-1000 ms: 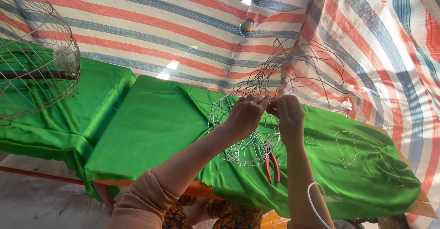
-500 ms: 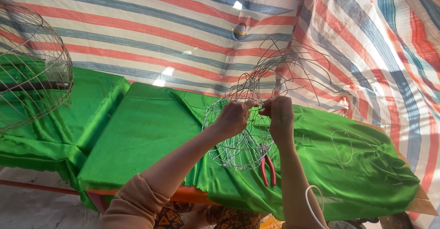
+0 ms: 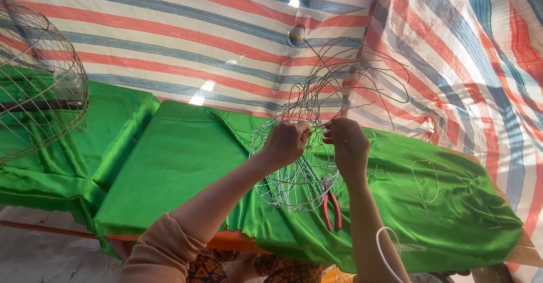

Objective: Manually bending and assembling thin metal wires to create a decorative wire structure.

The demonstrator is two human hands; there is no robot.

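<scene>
Wire basket half-woven, near table's front edge, both hands at its rim. Left hand and right hand seemingly pinching strands. Loose wire ends could spring back; pliers might slide off.

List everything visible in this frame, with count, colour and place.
Wire basket: one, silver, half-woven, on the table under both hands.
Loose wires: a tangle, silver, rising from the basket.
Pliers: one, red handles, beside the basket.
Wire cage: one, silver, far left.
Cloth: green, covering the tables.
Tarp: striped red, blue, white, behind.
Cable: one, white, by right forearm.
Left hand: gripping basket rim.
Right hand: pinching wire.
</scene>
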